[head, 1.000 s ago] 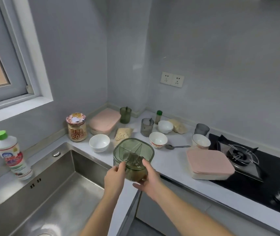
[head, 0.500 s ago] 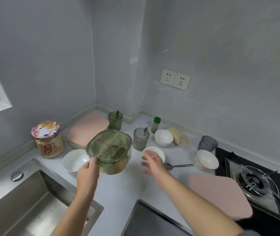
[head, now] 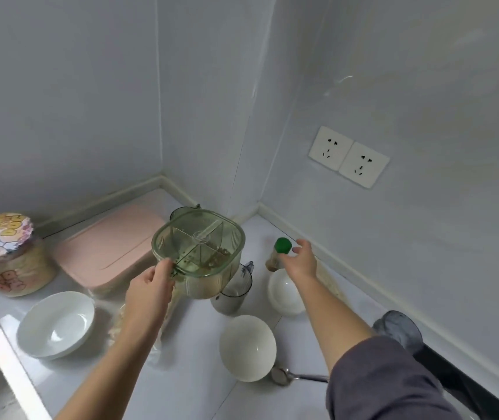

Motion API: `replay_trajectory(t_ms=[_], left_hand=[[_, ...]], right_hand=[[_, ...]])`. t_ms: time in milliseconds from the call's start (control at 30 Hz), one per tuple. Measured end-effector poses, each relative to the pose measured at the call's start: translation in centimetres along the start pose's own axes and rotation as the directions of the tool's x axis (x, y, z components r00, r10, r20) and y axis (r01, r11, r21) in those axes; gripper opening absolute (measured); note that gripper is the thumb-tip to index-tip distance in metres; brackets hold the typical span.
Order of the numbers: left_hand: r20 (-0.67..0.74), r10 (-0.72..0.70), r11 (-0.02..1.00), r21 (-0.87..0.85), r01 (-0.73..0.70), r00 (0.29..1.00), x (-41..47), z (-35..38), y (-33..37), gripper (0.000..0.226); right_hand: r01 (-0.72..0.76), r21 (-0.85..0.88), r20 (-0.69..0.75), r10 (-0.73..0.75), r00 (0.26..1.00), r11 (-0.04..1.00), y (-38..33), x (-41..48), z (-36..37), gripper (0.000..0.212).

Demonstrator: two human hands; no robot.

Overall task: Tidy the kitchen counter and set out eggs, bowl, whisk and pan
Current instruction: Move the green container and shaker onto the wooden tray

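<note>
At the frame's centre the left hand grips the near rim of a green divided container, holding it above the counter; its compartments hold a few brownish bits. To its right, the right hand reaches with fingers spread beside a green-capped bottle, touching nothing clearly. Three empty white bowls sit below. A spoon is partly hidden by the sleeve.
</note>
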State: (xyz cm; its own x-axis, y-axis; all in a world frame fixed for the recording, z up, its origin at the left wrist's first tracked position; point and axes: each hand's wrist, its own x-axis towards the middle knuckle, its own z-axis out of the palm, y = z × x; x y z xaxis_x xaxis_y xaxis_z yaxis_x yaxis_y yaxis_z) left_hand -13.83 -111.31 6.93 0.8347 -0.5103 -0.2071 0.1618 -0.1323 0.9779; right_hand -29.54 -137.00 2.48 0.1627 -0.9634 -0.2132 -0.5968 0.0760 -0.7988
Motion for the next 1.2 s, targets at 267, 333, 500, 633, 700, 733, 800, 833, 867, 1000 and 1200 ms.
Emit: replay_trajectory(t_ms=[267,333,500,633,700,733,800,833,867,1000,1200], left_hand=[[-0.025,0.020,0.999,0.038,-0.019,0.999,1.6,2.8,0.0,0.036],[-0.021,0.037,0.999,0.033,-0.036,0.999,1.4,2.9,0.2,0.034],[0.000,0.063,0.997,0.045,-0.063,0.998,0.5,1.7,0.9,0.036],[0.042,0.105,0.994,0.021,-0.106,0.994,-1.7,-0.4,1.6,0.038],[0.081,0.118,0.993,0.016,-0.120,0.990,-3.1,-1.6,2.0,0.041],[0.103,0.125,0.991,0.023,-0.129,0.987,-4.1,-2.2,2.2,0.042],[0.148,0.127,0.991,0.029,-0.132,0.981,-7.0,-3.8,2.3,0.041],[0.161,0.128,0.991,0.022,-0.134,0.979,-8.0,-4.2,2.3,0.040],[0.186,0.124,0.991,0.026,-0.131,0.975,-9.8,-5.1,2.1,0.040],[0.309,0.116,0.991,0.027,-0.131,0.944,-14.9,-7.2,1.2,0.035],[0.417,0.076,0.994,0.043,-0.103,0.906,-22.2,-8.8,0.3,0.036]], right_hand=[[-0.009,-0.182,-0.005,0.008,1.000,0.983,1.1,4.5,2.5,0.031],[0.032,-0.124,-0.037,-0.036,0.999,0.992,0.7,4.2,2.3,0.026],[0.168,0.093,-0.098,-0.159,0.982,0.981,-1.7,0.4,-0.1,0.027],[0.251,0.166,-0.140,-0.229,0.963,0.954,-2.4,-5.6,-3.1,0.027],[0.281,0.171,-0.158,-0.256,0.954,0.944,-2.1,-9.2,-4.4,0.028],[0.294,0.165,-0.168,-0.267,0.949,0.941,-2.0,-11.1,-5.1,0.028],[0.323,0.148,-0.200,-0.291,0.935,0.935,-1.4,-15.9,-6.7,0.027],[0.335,0.143,-0.213,-0.301,0.929,0.931,-1.3,-17.5,-7.3,0.027],[0.343,0.136,-0.234,-0.306,0.923,0.929,-0.7,-20.3,-8.1,0.027],[0.357,0.103,-0.288,-0.315,0.904,0.929,1.4,-28.3,-10.5,0.028],[0.359,0.057,-0.324,-0.323,0.889,0.931,5.1,-37.4,-14.3,0.025]])
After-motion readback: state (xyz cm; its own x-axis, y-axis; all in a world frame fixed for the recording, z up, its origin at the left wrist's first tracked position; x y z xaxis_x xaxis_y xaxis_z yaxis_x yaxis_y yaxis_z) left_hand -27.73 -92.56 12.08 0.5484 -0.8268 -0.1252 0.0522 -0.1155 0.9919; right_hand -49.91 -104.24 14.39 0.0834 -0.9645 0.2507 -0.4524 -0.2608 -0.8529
